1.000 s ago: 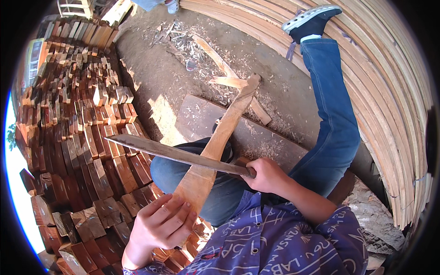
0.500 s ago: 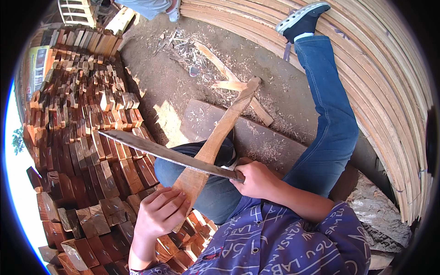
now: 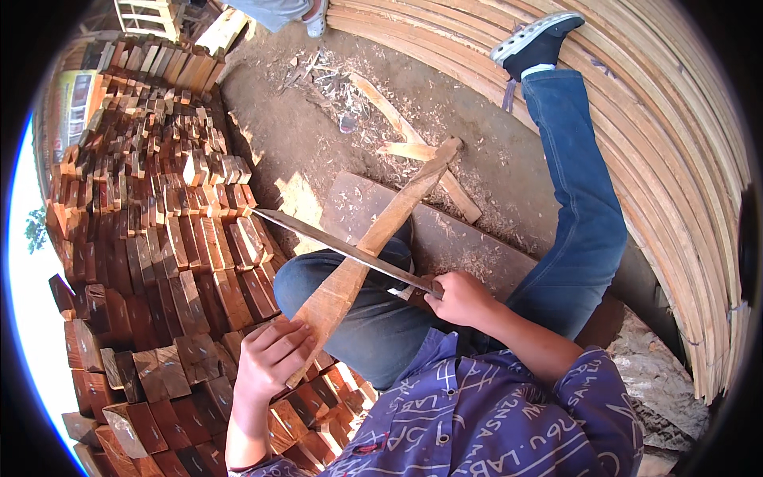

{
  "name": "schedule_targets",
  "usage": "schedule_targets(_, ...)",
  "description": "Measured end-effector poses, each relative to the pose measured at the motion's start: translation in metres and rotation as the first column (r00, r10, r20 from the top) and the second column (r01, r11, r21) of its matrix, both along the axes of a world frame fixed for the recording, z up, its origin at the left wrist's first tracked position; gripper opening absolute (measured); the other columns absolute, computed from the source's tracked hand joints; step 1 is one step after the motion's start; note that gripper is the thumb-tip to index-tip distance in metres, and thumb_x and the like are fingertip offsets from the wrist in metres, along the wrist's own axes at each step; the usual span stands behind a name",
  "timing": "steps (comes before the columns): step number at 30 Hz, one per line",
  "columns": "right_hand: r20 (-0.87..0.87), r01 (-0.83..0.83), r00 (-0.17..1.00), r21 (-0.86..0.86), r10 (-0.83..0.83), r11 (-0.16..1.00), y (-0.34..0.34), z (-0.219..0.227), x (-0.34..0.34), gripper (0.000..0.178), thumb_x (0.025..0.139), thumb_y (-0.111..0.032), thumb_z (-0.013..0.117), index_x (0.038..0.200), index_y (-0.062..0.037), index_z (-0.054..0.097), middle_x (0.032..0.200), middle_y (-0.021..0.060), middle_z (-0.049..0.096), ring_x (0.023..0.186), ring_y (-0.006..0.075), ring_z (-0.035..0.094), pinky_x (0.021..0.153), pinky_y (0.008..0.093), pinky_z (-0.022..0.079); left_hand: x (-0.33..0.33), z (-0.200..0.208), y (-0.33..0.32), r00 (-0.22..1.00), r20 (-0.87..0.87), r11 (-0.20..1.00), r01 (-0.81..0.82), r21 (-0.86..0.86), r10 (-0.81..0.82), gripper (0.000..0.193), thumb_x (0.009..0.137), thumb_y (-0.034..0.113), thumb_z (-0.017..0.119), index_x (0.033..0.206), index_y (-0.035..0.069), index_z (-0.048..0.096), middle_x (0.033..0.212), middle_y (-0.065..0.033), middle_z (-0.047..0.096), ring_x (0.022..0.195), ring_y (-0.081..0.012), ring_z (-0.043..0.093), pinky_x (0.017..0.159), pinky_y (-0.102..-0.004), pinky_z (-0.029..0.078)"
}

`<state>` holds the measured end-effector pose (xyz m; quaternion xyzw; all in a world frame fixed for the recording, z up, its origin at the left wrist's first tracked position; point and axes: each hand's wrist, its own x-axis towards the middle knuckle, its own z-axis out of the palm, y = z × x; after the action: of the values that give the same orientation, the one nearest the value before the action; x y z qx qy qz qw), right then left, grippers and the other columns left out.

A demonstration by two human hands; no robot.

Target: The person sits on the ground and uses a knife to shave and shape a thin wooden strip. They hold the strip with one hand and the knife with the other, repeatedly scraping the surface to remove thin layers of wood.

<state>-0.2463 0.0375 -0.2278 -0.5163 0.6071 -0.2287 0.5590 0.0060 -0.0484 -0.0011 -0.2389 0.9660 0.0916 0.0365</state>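
Note:
My left hand [image 3: 276, 354] is closed on the broad lower end of a curved, shaped piece of wood [image 3: 393, 219]. The piece slants up and away across my bent knee, and its narrow far end lies over the ground beyond. In my right hand [image 3: 463, 299] is the near end of a long, narrow metal blade [image 3: 330, 241], tapering toward its far tip. Whether it is a file or a knife I cannot tell. The blade crosses over the wood's middle, its tip pointing up-left; contact with the wood is not certain from here.
Stacked cut wood blocks [image 3: 151, 278] fill the left side. Long bent planks [image 3: 660, 119] are piled along the right. A brown board [image 3: 369, 199] and wood offcuts [image 3: 385, 107] lie on the ground ahead amid shavings. Another person's foot [image 3: 316, 20] shows at the top.
My right hand and the blade have moved right and slightly up, the blade's tip shifting toward the wood. My left hand keeps its hold, and the view has shifted slightly.

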Motion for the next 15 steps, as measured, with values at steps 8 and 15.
schedule_targets(8,-0.187,-0.019,0.982,0.009,0.02,1.0,-0.013,-0.018,-0.007,0.014,0.071,-0.02,0.066,0.076,-0.008,0.07,0.075,0.0193,0.068,0.076,0.0409,0.067,0.072,0.0485,0.054,-0.019,0.002,0.01,0.99,0.005,0.989,0.138,-0.044,-0.138,0.017,0.07,0.007,0.073,0.086,0.009,0.068,0.093,-0.0019,0.069,0.089,-0.0186,0.068,0.073,-0.0327,0.06)
schedule_targets(15,-0.398,0.394,0.879,0.29,-0.265,0.872,-0.026,-0.139,-0.09,0.026,0.074,-0.019,0.07,0.084,0.0051,0.069,0.083,0.0274,0.068,0.086,0.0412,0.069,0.077,0.0457,0.053,-0.025,0.007,0.017,0.99,0.03,0.99,0.14,-0.021,-0.14,0.017,0.072,0.007,0.074,0.087,0.01,0.067,0.093,0.0003,0.069,0.09,-0.0169,0.068,0.074,-0.0321,0.06)
